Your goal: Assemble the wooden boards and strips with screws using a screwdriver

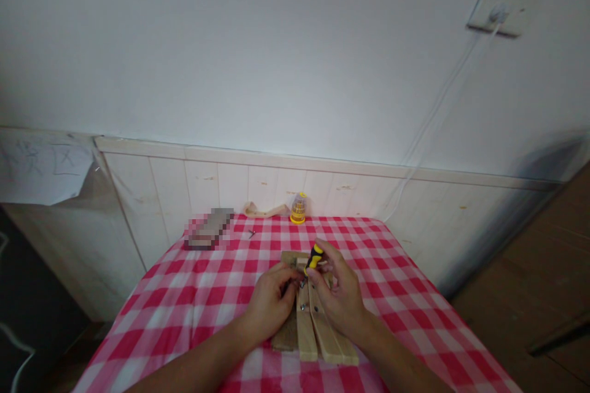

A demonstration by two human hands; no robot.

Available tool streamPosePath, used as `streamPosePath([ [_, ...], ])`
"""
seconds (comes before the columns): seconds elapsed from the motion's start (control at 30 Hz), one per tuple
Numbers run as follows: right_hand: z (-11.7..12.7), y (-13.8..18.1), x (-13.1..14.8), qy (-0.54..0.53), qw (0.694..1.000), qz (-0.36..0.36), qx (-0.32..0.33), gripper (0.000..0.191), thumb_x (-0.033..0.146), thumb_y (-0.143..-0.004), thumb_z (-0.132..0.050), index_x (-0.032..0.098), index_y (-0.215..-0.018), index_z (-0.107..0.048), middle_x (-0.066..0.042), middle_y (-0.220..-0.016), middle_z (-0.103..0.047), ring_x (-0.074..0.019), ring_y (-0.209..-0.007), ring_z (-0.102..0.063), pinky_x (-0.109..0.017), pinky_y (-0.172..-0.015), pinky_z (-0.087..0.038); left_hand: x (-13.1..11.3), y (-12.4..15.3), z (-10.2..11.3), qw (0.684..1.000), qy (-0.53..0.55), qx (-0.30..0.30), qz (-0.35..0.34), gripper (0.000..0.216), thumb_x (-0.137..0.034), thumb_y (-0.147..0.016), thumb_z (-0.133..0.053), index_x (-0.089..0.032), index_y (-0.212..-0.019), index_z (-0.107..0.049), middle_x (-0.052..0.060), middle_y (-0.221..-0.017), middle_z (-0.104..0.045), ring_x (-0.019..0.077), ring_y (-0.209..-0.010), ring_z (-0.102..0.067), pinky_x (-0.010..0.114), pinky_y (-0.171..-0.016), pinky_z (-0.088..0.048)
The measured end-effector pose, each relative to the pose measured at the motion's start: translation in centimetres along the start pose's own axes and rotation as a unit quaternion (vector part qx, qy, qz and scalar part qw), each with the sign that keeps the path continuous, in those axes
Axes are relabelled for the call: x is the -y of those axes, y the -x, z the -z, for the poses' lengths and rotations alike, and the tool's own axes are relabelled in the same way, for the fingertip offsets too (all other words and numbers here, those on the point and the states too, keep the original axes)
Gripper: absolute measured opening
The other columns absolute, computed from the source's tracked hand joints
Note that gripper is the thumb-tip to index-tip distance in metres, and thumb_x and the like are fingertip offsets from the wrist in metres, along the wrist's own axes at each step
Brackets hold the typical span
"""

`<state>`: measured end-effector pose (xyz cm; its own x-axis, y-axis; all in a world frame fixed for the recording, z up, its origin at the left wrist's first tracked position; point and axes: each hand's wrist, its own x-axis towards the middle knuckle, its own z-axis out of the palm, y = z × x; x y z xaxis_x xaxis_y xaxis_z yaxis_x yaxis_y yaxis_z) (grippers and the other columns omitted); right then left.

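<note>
My right hand [342, 291] grips a short yellow and black screwdriver [315, 256], held tilted with its lower end pointing down at the wood. Close by on the left, my left hand [271, 298] has its fingertips pinched together near the screwdriver's lower end. What they hold, if anything, is hidden. Beneath both hands lie a pale wooden strip [306, 338] and a second pale wooden piece [329, 344] at a slight angle beside it. A small shiny metal fastener [303, 307] sits on the strip. Under these is a darker wooden board [286, 334], partly covered by my left hand.
A red and white checked cloth [212, 319] covers the table. Toward the wall stand a yellow-based clear bottle [298, 209], a curled pale strip [265, 212], a small dark item [251, 234] and a blurred-out rectangular object [209, 230]. A cable hangs from the wall socket [500, 11].
</note>
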<state>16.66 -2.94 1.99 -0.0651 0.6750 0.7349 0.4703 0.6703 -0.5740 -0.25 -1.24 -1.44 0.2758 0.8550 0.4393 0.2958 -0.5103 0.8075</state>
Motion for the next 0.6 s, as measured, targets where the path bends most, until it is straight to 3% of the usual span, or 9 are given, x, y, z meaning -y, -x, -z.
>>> streamPosePath([
  [0.4,-0.11,-0.23,0.25,-0.011,1.0,0.008,0.0,0.049,0.016,-0.09,-0.062,0.029,-0.137,-0.057,-0.008,-0.121,-0.071,-0.0213,-0.098,-0.073,-0.034,-0.083,-0.064,-0.2,-0.01,-0.12,1.0,0.005,0.005,0.008,0.022,-0.008,-0.083,-0.051,-0.02,-0.084,-0.069,0.004,-0.089,-0.069,0.0192,-0.087,-0.064,0.029,-0.077,-0.048],
  [0.6,-0.15,0.16,0.01,-0.034,0.999,-0.021,0.005,0.048,0.02,-0.093,-0.061,0.027,-0.14,-0.052,-0.009,-0.12,-0.071,-0.022,-0.099,-0.074,-0.037,-0.087,-0.064,0.07,0.03,-0.18,1.0,0.01,0.006,0.003,0.023,-0.006,-0.082,-0.05,-0.02,-0.085,-0.069,0.004,-0.09,-0.069,0.0193,-0.088,-0.065,0.03,-0.078,-0.048],
])
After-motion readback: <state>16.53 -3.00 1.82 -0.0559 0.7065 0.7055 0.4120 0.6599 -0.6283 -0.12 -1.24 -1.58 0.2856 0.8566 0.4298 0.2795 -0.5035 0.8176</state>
